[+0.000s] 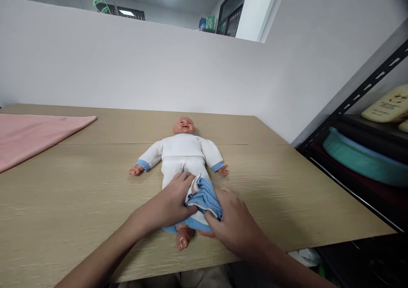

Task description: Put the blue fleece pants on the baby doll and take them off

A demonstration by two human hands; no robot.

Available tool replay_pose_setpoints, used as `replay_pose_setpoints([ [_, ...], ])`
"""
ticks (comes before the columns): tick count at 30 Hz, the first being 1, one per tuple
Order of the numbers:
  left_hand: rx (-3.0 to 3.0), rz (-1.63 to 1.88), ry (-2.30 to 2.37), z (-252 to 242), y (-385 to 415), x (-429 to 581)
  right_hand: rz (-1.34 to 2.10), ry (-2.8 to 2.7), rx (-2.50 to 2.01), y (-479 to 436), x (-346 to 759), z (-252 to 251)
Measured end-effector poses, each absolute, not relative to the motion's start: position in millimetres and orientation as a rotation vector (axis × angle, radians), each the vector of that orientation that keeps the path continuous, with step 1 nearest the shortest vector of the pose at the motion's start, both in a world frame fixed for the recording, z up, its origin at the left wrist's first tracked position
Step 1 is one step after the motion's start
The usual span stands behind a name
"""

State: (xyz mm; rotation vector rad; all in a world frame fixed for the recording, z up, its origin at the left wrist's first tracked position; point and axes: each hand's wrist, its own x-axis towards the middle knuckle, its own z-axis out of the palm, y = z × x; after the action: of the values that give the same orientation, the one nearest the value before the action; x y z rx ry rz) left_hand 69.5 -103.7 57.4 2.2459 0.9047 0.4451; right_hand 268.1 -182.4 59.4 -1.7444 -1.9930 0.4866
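Note:
A baby doll in a white suit with blue cuffs lies on its back on the wooden table, head away from me. My left hand rests on the doll's legs, fingers curled on a small blue cloth item. My right hand pinches the same blue item from the right side, over the doll's right-side leg. One bare doll foot sticks out below my hands; the other foot is hidden.
A pink cloth lies flat at the table's far left. A white partition wall runs behind the table. A dark metal shelf at the right holds a teal round container and a cream object.

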Motion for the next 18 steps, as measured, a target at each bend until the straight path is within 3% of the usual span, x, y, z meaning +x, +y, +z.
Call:
replay_pose_setpoints([
  [2, 2.312, 0.405, 0.929, 54.5, -104.8, 71.9, 0.31, -2.05, -1.733, -186.5, 269.7, 56.8],
  [13, 2.459, 0.301, 1.0, 42.7, -111.8, 85.2, 0.233, -2.015, -1.778, -218.4, 264.9, 23.4],
  [18, 2.44, 0.28, 1.152, 42.0, -115.5, 90.4, -0.161, -1.751, -1.724, -227.5, 264.6, -6.7],
])
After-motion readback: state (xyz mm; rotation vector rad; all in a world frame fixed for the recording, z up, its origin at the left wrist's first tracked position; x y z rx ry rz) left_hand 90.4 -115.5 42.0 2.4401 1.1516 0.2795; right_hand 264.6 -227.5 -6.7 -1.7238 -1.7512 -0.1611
